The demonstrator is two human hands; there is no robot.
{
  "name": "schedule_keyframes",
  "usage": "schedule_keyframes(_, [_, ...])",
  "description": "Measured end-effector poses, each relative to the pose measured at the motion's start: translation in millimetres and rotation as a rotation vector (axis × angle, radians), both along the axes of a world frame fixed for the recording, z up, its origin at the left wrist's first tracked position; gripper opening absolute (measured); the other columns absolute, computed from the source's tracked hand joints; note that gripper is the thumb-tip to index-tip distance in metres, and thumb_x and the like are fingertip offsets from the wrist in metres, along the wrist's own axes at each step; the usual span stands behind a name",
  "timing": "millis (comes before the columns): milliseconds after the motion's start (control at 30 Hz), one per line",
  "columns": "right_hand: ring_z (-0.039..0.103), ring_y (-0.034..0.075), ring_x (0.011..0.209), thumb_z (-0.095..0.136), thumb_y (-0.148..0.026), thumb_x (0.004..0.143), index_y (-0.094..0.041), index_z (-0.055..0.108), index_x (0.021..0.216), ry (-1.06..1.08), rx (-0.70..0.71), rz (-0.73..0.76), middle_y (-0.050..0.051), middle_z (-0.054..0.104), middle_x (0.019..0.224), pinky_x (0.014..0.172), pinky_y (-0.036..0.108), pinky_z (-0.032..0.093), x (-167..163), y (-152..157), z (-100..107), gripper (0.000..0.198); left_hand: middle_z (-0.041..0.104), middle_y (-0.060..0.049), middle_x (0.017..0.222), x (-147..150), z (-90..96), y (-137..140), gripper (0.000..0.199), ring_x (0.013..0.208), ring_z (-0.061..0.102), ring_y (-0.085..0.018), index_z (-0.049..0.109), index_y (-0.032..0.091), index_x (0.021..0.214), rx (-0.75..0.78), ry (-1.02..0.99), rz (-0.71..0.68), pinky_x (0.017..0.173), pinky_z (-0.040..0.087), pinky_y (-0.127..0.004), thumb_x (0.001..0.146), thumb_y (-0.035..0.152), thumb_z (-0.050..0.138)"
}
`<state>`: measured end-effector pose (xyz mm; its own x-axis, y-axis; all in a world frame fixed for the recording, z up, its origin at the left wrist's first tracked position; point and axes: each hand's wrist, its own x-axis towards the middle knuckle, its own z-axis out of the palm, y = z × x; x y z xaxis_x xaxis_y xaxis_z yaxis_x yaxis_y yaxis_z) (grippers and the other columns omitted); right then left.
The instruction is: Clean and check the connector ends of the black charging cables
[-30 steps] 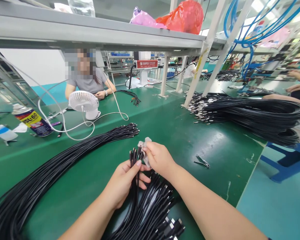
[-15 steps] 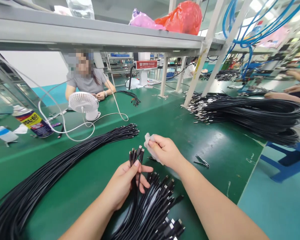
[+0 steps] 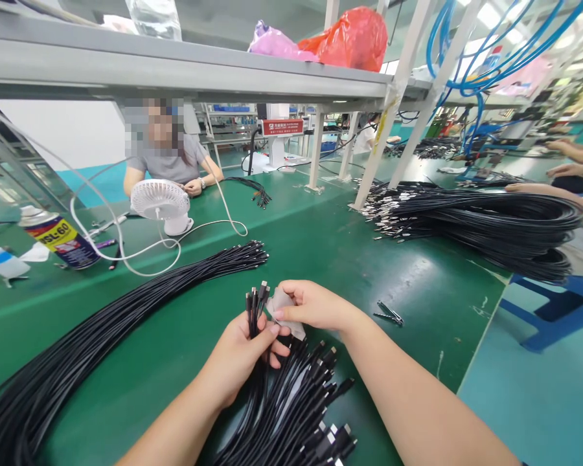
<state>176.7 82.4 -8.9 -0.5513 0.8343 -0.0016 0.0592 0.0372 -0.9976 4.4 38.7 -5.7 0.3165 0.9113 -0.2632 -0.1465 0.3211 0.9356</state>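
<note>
My left hand (image 3: 245, 349) is closed round several black cables (image 3: 253, 304), their metal-tipped plugs pointing up and away from me. Pinched in my right hand (image 3: 311, 305) is a whitish cloth (image 3: 282, 304), which lies against the held cables near their plugs. Whether it wraps a plug is hidden by my fingers. Below my hands a loose pile of black cables (image 3: 291, 401) lies on the green table (image 3: 359, 272), with plugs toward the right. A long bundle of black cables (image 3: 140, 304) curves along the left side.
Nail clippers (image 3: 389, 313) lie right of my right arm. A white fan (image 3: 160, 200) and a spray can (image 3: 61, 236) stand at left, with a white cord (image 3: 201, 223) between. A person (image 3: 175, 158) sits opposite. Coiled cables (image 3: 476, 210) lie at right, below a shelf (image 3: 175, 71).
My right hand has moved left and a little down, bringing the cloth against the cables in my left hand. My left hand keeps its hold, nearly in the same place.
</note>
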Motion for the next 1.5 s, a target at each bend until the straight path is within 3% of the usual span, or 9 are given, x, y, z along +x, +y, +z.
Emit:
schedule_keyframes(300, [0.049,0.008,0.043,0.057,-0.05,0.083,-0.015,0.058,0.076,-0.048,-0.07,-0.019,-0.001,0.058,0.057,0.041,0.02,0.038,-5,-4,7,0.035,0.069,-0.003,0.072,-1,-4.0,2,0.035,0.057,0.064,-0.014,0.049,0.018,0.073,0.043,0.014,0.015,0.044,0.047,-0.022,0.068,0.037,0.078])
schedule_keyframes(500, [0.045,0.008,0.05,0.076,-0.043,0.068,-0.016,0.052,0.067,-0.09,0.013,-0.159,-0.003,0.054,0.058,0.044,0.018,0.032,0,-2,7,0.036,0.07,-0.004,0.07,-1,-3.4,2,0.039,0.05,0.057,-0.01,0.045,0.018,0.069,0.039,0.007,-0.004,0.041,0.04,-0.02,0.066,0.037,0.08])
schedule_keyframes(900, [0.053,0.009,0.048,0.068,-0.038,0.076,-0.014,0.058,0.077,-0.047,-0.107,0.067,0.0,0.063,0.064,0.045,0.019,0.04,-2,-3,7,0.026,0.065,-0.001,0.065,-2,-4.7,4,0.034,0.053,0.057,-0.011,0.051,0.017,0.067,0.058,0.011,-0.014,0.045,0.043,-0.021,0.066,0.037,0.079])
schedule_keyframes(1133, [0.057,0.011,0.048,0.07,-0.047,0.074,-0.015,0.057,0.072,-0.039,-0.087,-0.073,0.001,0.063,0.059,0.042,0.02,0.041,-1,-3,11,0.035,0.065,-0.001,0.066,-3,-0.4,5,0.037,0.047,0.05,-0.008,0.049,0.017,0.063,0.05,-0.004,-0.018,0.041,0.036,-0.019,0.068,0.039,0.078])
schedule_keyframes(1367, [0.053,0.009,0.048,0.076,-0.042,0.068,-0.015,0.056,0.071,0.098,-0.113,-0.089,-0.002,0.06,0.056,0.043,0.018,0.038,-8,-3,3,0.033,0.066,-0.002,0.07,-1,-5.2,4,0.034,0.055,0.058,-0.011,0.06,0.014,0.075,0.05,0.006,-0.026,0.047,0.045,-0.022,0.066,0.041,0.079])
schedule_keyframes(1500, [0.047,0.007,0.043,0.068,-0.047,0.073,-0.015,0.057,0.068,0.047,-0.121,-0.16,-0.003,0.056,0.052,0.041,0.018,0.035,-14,-2,0,0.034,0.071,-0.005,0.078,-4,-8.8,6,0.035,0.067,0.064,-0.014,0.053,0.016,0.075,0.019,0.019,0.017,0.052,0.048,-0.022,0.066,0.038,0.08])
